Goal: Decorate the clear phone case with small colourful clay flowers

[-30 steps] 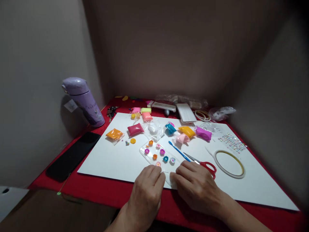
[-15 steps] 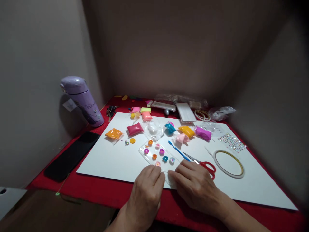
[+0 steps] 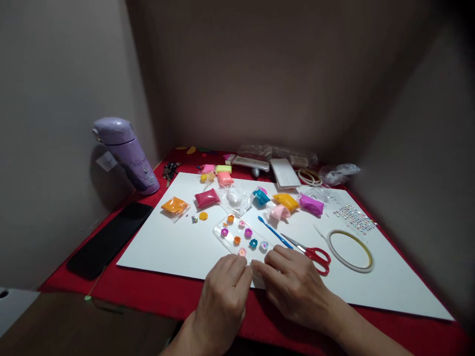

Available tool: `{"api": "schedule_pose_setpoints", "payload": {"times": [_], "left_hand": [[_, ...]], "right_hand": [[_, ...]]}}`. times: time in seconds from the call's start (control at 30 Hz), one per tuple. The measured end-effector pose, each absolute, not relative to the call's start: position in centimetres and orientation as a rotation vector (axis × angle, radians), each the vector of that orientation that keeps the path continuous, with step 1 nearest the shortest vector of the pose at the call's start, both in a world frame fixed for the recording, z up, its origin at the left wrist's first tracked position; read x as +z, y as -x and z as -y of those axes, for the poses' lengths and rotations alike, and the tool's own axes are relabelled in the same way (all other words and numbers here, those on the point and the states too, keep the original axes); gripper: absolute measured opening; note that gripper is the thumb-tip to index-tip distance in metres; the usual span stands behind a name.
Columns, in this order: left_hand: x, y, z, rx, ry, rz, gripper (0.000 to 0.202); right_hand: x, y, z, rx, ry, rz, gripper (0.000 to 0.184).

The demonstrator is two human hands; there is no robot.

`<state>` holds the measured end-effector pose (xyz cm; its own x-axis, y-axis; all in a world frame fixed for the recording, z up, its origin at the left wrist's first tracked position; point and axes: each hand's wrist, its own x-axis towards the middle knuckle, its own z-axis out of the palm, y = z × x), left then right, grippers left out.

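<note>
My left hand [image 3: 225, 294] and my right hand [image 3: 295, 284] are closed, with their fingertips almost meeting at the near end of a clear, round-cornered plastic case [image 3: 218, 234]. Whatever the fingers pinch is too small or hidden to make out. Several tiny clay flowers lie on the case, among them an orange flower [image 3: 237, 240], a purple flower [image 3: 248, 232], a teal flower [image 3: 253, 243] and a pale pink flower [image 3: 242, 252] close to my left fingers. Beyond my right hand are a blue modelling tool [image 3: 274, 231] and red-handled scissors [image 3: 315, 254].
The white board [image 3: 159, 247] lies on a red cloth [image 3: 148, 294]. Several clay packets stand across it, including a crimson packet [image 3: 208, 198] and a purple packet [image 3: 311, 204]. A tape ring [image 3: 365, 268] and gem sheet [image 3: 356, 218] lie right; a phone [image 3: 111, 237] and purple bottle [image 3: 128, 155] left.
My right hand has shifted slightly left, bringing its fingertips closer to my left hand. My left hand has barely moved, and the flowers stay where they were on the case.
</note>
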<state>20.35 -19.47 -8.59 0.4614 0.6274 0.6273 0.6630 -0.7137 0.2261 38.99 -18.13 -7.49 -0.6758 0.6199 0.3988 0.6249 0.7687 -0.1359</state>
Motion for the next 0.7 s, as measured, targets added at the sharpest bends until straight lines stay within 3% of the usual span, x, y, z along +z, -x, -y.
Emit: {"api": "schedule_pose_setpoints", "payload": {"times": [0.7], "left_hand": [[-8.68,-20.50,19.37,-1.183,2.632,1.135,0.025]], "right_hand": [[-7.54,-38.44,17.80,0.010,0.928,2.578,0.014]]}}
